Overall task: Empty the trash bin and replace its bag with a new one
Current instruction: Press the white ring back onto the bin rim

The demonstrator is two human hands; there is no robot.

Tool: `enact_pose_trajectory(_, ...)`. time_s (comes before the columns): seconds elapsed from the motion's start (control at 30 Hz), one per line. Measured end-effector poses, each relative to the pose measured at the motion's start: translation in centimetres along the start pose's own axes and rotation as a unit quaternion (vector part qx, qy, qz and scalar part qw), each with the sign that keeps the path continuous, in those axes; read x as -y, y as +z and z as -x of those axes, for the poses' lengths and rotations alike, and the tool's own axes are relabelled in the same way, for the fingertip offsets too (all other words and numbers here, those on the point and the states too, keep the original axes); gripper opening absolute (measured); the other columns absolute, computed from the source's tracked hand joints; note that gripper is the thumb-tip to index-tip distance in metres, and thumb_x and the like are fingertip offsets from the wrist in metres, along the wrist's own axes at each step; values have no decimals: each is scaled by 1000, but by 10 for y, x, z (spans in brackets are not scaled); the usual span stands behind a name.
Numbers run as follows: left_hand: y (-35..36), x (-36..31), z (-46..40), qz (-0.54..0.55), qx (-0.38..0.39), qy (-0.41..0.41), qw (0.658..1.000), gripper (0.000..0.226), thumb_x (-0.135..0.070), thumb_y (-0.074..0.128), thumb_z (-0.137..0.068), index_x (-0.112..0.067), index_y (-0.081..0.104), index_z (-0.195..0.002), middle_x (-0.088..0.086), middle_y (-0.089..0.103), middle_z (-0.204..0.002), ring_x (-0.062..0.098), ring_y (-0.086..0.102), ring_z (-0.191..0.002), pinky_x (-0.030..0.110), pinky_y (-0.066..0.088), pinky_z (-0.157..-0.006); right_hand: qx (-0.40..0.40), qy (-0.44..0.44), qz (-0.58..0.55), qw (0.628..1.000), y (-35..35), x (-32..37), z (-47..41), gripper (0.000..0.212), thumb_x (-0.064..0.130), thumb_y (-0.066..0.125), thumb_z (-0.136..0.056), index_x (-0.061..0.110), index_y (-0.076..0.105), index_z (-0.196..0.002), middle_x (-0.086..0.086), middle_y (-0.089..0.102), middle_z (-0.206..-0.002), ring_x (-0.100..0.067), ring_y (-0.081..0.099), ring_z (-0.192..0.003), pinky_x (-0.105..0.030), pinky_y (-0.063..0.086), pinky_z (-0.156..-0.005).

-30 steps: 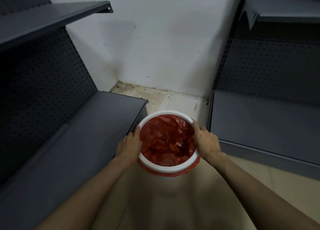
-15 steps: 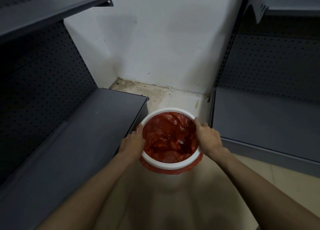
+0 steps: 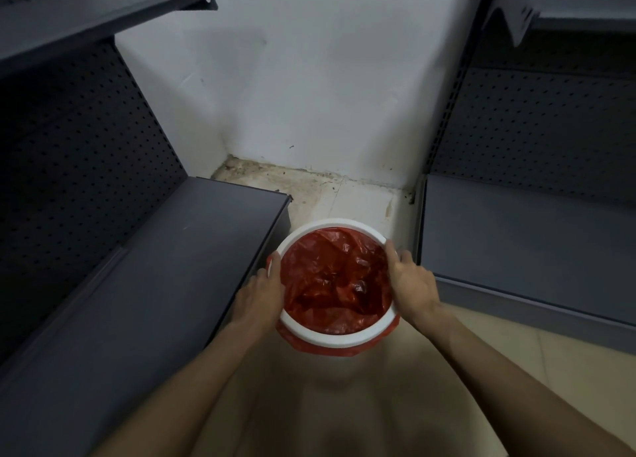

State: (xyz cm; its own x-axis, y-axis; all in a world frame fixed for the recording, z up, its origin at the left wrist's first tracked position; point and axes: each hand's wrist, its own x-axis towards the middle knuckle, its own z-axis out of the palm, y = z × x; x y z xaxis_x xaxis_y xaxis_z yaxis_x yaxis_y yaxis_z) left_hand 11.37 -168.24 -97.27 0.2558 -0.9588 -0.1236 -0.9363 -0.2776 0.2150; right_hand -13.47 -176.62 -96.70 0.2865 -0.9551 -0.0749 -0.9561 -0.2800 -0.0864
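A round trash bin stands on the floor between two shelf units, topped by a white ring [image 3: 339,339]. A red plastic bag [image 3: 335,277] lines the inside, and its edge hangs out below the ring. Something dark lies at the bottom of the bag. My left hand [image 3: 261,296] grips the ring's left side, thumb on top. My right hand [image 3: 411,282] grips the ring's right side, with the thumb over the inner edge.
A dark grey shelf unit [image 3: 165,284] with a perforated back stands at the left, and another one [image 3: 530,246] at the right. A white wall [image 3: 327,88] closes the corner behind the bin. The tiled floor [image 3: 344,405] is dirty near the wall.
The view has shifted down slightly. Both hands keep their hold on the white ring. The ring seems a little higher, and more red bag edge shows at the left.
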Motion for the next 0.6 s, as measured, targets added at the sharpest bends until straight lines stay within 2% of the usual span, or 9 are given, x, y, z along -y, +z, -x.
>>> enact_pose_trajectory(0.23,2,-4,2,-15,-10,-10,1000,63,-33,34,-104,-19,2,-156,15,51,-129,27,57,-109,40,50,-88,-11,5,-29,999,1,2,4,74,24,57,-95,18,9,-151,-15,48,-126,-29,67,-85,-41,59,-73)
enact_pose_trajectory(0.4,4,-5,5,15,-7,-22,1000,63,-34,32,-104,-23,0,-157,12,48,-133,26,52,-115,40,49,-92,-19,4,-52,998,2,2,5,77,29,58,-95,20,7,-151,-14,48,-124,-26,66,-86,-39,59,-73)
enact_pose_trajectory(0.5,1,-4,2,-12,-14,-15,1000,62,-35,35,-103,-21,6,-156,13,43,-136,26,48,-119,41,49,-94,-4,-3,-52,999,0,0,6,82,32,61,-92,20,5,-151,-14,47,-123,-26,65,-85,-40,59,-74)
enact_pose_trajectory(0.6,-1,-3,-1,-47,-26,6,999,62,-36,39,-101,-16,14,-154,12,34,-147,28,39,-130,44,39,-105,9,-3,-42,999,-3,0,5,87,30,63,-91,19,1,-152,-15,47,-126,-27,64,-88,-41,59,-76)
